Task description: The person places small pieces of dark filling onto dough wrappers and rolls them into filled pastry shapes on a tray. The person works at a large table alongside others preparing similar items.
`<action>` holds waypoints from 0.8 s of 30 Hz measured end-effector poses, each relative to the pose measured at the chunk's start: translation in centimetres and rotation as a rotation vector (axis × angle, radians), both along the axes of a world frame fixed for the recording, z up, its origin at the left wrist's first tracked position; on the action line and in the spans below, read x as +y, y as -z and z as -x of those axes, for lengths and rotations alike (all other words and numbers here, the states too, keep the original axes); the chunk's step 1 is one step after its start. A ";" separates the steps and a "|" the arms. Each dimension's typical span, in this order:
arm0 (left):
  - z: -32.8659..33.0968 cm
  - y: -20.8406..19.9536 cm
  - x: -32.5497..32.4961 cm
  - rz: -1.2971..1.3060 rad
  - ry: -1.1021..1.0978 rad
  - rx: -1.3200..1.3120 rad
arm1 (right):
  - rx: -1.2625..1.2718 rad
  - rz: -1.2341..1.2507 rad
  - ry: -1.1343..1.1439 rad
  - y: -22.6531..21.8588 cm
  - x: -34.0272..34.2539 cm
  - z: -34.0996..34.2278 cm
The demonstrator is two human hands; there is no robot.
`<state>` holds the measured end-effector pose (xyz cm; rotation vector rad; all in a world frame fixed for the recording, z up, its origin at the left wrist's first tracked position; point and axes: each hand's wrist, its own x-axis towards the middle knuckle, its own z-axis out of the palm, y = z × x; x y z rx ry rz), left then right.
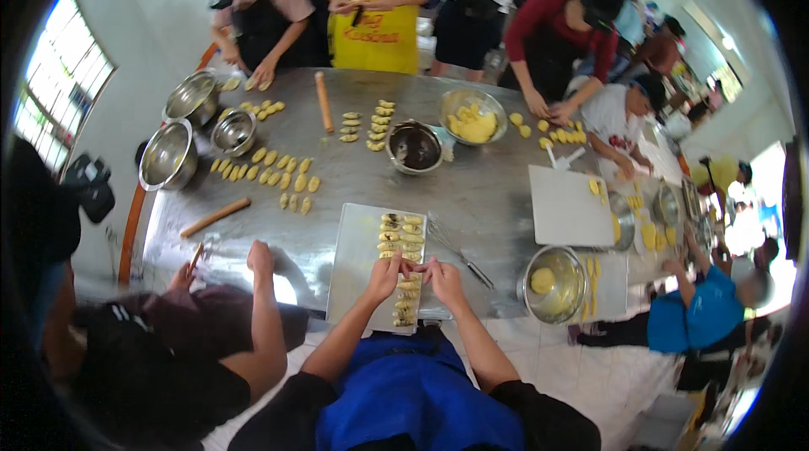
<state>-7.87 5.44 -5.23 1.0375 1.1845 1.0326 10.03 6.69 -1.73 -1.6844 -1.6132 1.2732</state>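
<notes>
My left hand [385,276] and my right hand [444,282] meet at their fingertips above a white board [355,259]. Both have their fingers pinched together; whatever is between them is too small and covered to make out. Under and beyond my hands, small yellow filled dough pieces [411,238] lie on the board in two rows, several with dark filling showing at the top. Part of the rows is hidden by my fingers. Just right of the board rests a wire whisk [460,254].
A bowl of dark filling [415,147] and a bowl of yellow dough [472,117] stand farther back. To my right is a metal bowl [555,284] below a white cutting board [570,208]. Rolling pins [216,217] and metal bowls [168,156] lie left. A co-worker's arm [265,316] is close on my left.
</notes>
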 end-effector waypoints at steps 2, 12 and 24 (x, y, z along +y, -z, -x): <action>0.6 -0.8 -0.2 -0.007 0.032 0.103 | 0.149 -0.092 -0.078 -1.7 -0.6 0.8; -0.5 -0.7 0.1 -0.108 0.056 0.037 | 0.073 -0.234 0.075 -2.4 -3.9 -0.7; -6.4 -3.7 0.7 -0.189 0.145 0.217 | 0.224 -0.257 0.233 -1.2 -4.0 -4.8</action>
